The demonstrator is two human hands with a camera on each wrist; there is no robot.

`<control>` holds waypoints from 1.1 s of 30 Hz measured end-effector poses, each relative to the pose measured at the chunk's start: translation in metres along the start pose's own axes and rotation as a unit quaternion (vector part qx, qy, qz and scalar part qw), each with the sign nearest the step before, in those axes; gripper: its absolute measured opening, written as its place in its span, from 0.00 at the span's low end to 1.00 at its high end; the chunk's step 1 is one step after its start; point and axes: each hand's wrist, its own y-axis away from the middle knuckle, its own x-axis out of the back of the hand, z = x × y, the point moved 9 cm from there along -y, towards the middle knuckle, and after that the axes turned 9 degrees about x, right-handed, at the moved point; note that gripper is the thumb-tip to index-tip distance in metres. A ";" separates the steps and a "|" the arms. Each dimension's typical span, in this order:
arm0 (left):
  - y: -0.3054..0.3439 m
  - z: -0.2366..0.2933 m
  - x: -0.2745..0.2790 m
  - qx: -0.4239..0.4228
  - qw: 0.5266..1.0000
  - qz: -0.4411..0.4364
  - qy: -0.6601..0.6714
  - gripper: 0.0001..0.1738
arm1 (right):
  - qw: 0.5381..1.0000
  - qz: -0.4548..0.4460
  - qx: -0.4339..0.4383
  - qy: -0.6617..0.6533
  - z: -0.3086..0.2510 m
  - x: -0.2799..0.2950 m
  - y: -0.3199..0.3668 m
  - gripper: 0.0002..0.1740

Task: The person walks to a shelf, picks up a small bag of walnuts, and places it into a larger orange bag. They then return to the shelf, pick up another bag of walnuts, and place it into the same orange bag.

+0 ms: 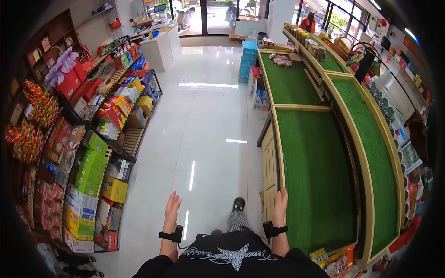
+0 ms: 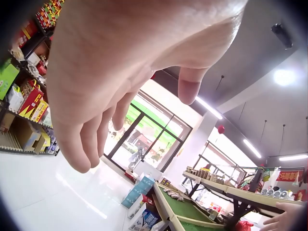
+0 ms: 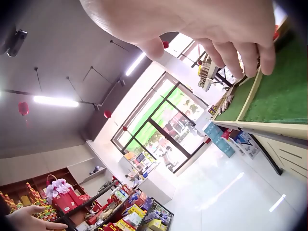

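Note:
Both hands are raised in front of the body with nothing in them. The left hand (image 1: 172, 207) is over the tiled floor, its fingers extended forward. In the left wrist view that hand (image 2: 110, 62) shows its palm side with the thumb apart from the fingers. Close to the wooden edge of the green-lined display stand (image 1: 315, 167) is the right hand (image 1: 281, 206), fingers pointing forward. The right wrist view shows this hand (image 3: 207, 29) with relaxed, slightly bent fingers, overlapping the stand in that view.
Shelves of boxed goods (image 1: 88, 173) line the left side. A white tiled floor (image 1: 204, 139) runs ahead to glass doors (image 1: 218, 18). Blue boxes (image 1: 248, 60) are stacked at the stand's far end. Small packets (image 1: 281, 60) lie on its far section, and jars (image 1: 303, 37) stand on the upper tier.

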 end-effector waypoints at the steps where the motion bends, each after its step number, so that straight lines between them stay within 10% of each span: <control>1: -0.008 0.008 -0.009 -0.014 1.000 -0.003 0.000 0.33 | 1.000 0.000 0.003 -0.004 0.001 -0.002 -0.014 0.28; 14: -0.099 0.096 -0.148 -0.077 0.997 -0.012 0.007 0.33 | 0.998 0.020 0.047 -0.037 -0.032 0.019 -0.193 0.26; 33: -0.247 0.124 -0.273 -0.038 0.984 -0.135 -0.106 0.29 | 0.990 0.131 -0.045 -0.040 0.008 0.036 -0.251 0.29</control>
